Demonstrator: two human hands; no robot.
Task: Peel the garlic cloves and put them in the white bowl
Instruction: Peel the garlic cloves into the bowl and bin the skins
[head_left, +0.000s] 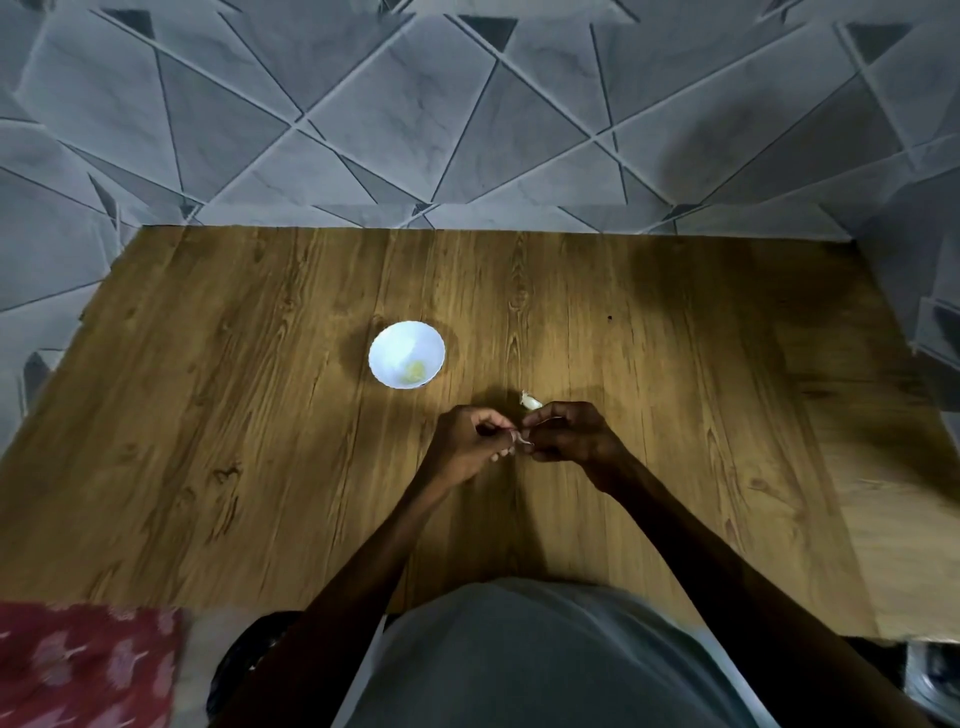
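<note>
A wooden table (208, 415) fills the middle of the view, its top a warm brown with long dark grain lines and a few knots running away from the person. The far edge meets a wall (363, 104) of grey, marble-veined panels cut into triangles and slanted shapes, with raised pale seams and small dark wedges between them. The same pattern continues down the left and right sides. Soft shadows lie on the right part of the table and on the wall above it.

At the lower left is a red cloth (83, 665) with a pale pink flower print, blurred. A grey shirt (519, 649), smooth and plain, covers the bottom centre.

A small round white bowl (400, 340) with a glossy inside and a faintly scalloped rim stands near the middle of the table, well beyond the hands. A yellowish peeled clove (414, 371) lies in its bottom.

A pale unpeeled clove (531, 401), curved and pointed at one end, lies on the wood just beyond the right hand (571, 434).

Both hands meet above the table, fingers curled. The left hand (467, 441) and the right hand each pinch with the fingertips a small whitish garlic piece (521, 440) between them. Whether it is a clove or only loose skin cannot be told.
</note>
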